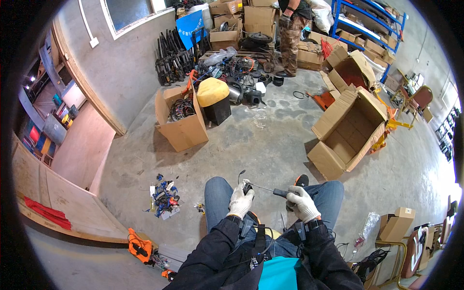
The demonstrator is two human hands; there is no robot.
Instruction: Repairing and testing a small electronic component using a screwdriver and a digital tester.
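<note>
Well, right hand [302, 205]: white-gloved, gripping a screwdriver [280, 193] by its dark handle, shaft pointing left.
Left hand [240, 201]: white-gloved too, fingers pinched round a small black part [248, 187]; I can't tell whether the tip touches it.
Work spot: screwdriver and black part are up between the knees [218, 195].
Floor [261, 145]: left of the knees, a heap of small parts [166, 197], mostly blue and black.
Farther out: a cable-filled carton [182, 137] beside a yellow-topped bin [213, 93]; rightward, a big open carton [333, 159].
Back: someone standing [290, 43], left of the blue rack [356, 24].
</note>
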